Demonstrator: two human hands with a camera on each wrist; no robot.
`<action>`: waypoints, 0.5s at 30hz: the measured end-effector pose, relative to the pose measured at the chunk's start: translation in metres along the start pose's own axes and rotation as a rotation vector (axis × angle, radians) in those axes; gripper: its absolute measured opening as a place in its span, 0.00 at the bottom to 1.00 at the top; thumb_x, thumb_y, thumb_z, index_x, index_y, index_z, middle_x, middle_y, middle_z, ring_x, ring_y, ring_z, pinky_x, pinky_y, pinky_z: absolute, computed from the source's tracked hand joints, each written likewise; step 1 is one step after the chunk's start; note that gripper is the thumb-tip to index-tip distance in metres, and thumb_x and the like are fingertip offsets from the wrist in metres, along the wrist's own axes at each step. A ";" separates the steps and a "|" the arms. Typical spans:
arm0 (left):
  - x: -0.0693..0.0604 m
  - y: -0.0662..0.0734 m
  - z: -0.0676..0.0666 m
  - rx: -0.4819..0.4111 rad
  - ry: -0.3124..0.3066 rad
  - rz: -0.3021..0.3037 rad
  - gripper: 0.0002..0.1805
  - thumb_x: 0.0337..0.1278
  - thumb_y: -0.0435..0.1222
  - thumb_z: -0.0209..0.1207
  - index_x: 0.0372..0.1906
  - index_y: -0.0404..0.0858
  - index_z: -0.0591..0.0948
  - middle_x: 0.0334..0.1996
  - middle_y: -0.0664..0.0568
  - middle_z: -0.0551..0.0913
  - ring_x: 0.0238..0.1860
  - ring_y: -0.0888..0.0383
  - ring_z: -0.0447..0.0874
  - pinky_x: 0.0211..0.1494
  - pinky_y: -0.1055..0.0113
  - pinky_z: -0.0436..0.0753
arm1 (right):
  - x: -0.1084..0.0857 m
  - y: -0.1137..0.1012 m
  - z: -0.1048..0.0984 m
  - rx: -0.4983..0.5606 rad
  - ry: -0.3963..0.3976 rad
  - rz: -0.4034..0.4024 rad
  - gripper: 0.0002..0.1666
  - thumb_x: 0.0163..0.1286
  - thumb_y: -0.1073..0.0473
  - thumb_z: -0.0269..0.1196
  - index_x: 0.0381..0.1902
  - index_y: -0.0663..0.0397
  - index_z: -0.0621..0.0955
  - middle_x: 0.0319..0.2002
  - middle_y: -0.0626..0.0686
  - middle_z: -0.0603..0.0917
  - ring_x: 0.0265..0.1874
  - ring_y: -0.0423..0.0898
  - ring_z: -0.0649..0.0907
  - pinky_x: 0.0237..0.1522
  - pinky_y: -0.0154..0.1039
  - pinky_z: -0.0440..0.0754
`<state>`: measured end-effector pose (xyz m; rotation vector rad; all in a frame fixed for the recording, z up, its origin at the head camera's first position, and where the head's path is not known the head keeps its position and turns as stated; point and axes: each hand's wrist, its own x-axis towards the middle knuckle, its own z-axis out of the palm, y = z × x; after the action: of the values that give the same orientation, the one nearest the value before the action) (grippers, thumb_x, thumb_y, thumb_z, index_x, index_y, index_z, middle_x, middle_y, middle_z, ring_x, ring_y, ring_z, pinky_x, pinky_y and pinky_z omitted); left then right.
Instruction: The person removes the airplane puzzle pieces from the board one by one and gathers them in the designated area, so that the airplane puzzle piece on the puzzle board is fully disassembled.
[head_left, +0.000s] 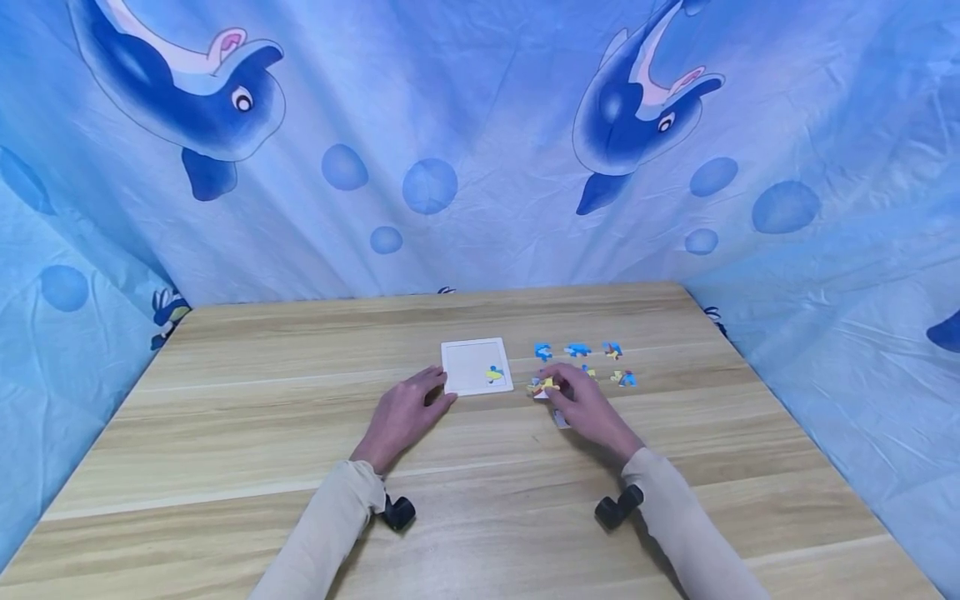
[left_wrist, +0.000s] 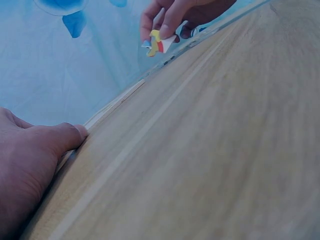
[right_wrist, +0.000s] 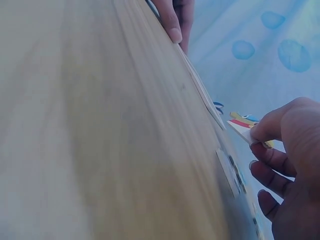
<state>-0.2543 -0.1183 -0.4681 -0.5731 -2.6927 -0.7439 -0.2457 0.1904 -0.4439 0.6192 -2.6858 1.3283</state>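
A square white puzzle tray lies flat on the table, with one yellow-and-blue puzzle piece at its lower right. My left hand holds the tray by its near left corner, thumb on the near edge and fingers at the left side. My right hand pinches a yellow, red and white puzzle piece between thumb and fingers, raised off the table just right of the tray. In the left wrist view, the same puzzle piece hangs tilted from the right fingertips.
Several loose puzzle pieces lie right of the tray, among them a blue one, a red-and-blue one and one at the right end. A greyish piece is partly under my right hand. A blue dolphin-print curtain surrounds the wooden table.
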 end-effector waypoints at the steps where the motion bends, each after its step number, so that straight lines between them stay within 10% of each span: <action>1: 0.000 0.000 0.000 0.001 0.000 -0.001 0.24 0.62 0.51 0.60 0.56 0.39 0.81 0.59 0.45 0.78 0.60 0.47 0.76 0.61 0.51 0.76 | -0.002 0.001 -0.002 0.005 0.000 0.005 0.16 0.68 0.69 0.58 0.50 0.51 0.79 0.34 0.51 0.74 0.32 0.46 0.75 0.31 0.35 0.78; 15: 0.000 0.000 0.001 0.005 -0.001 0.002 0.24 0.62 0.51 0.59 0.56 0.40 0.81 0.60 0.46 0.78 0.61 0.48 0.76 0.61 0.52 0.77 | -0.019 0.016 -0.018 -0.003 0.062 0.000 0.14 0.67 0.69 0.59 0.50 0.57 0.79 0.37 0.52 0.78 0.35 0.46 0.75 0.36 0.35 0.76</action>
<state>-0.2546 -0.1182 -0.4688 -0.5746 -2.6941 -0.7358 -0.2364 0.2192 -0.4492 0.5675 -2.6385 1.3207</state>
